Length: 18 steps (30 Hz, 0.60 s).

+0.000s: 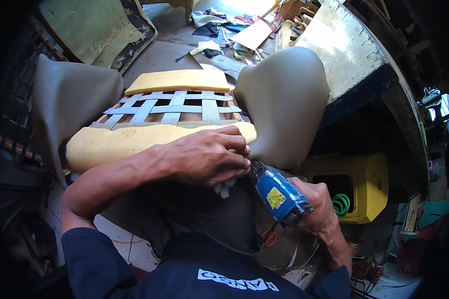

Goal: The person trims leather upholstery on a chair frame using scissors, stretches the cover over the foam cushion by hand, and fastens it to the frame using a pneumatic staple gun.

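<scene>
A chair frame lies before me, with grey webbing straps woven across its seat opening. Along its near edge runs a yellow foam pad. My left hand reaches across to the right end of this pad, fingers curled and pressed on its edge; the fingertips are partly hidden. In my right hand is a blue staple gun with a yellow patch. Its nose points up and left, close to my left fingertips and the frame's near right corner. A second foam piece covers the far edge.
Brown leather-like padded arms rise at the left and right of the seat. A worn table stands at the right, above a yellow plastic container and a green coiled hose. Fabric scraps litter the far floor.
</scene>
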{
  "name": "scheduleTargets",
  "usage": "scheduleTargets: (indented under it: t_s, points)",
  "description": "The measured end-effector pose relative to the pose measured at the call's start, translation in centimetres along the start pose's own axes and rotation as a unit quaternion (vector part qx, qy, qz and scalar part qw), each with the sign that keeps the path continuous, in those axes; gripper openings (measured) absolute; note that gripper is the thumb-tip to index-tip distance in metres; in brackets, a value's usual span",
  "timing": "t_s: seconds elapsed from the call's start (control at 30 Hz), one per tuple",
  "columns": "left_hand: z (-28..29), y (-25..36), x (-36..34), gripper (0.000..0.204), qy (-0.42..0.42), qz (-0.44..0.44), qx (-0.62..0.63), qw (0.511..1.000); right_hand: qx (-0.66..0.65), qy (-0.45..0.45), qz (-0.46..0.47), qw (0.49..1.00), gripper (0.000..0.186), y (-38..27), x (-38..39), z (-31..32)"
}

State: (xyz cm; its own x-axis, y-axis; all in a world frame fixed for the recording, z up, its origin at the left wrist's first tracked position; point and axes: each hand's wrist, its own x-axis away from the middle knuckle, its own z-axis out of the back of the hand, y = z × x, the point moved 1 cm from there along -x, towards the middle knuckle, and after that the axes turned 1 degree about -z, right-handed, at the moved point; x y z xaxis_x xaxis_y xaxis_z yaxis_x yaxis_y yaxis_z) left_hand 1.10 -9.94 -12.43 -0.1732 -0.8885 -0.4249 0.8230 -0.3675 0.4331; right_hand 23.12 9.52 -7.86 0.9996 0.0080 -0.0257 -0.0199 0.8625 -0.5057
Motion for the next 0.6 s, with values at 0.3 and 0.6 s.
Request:
scheduleTargets:
  t_s: [0.3,0.6]
  points:
    - [-0.6,0.3,1.7,0.037,0.010,0.049,-0.002,0.999,-0.128,-0.049,-0.084,0.987,0.030,-1.0,-4.2,4.1]
    - [-1.6,-0.2,2.2,0.035,0.061,0.015,-0.042,0.997,-0.103,-0.183,-0.317,0.925,0.030,-4.1,-12.3,7.8]
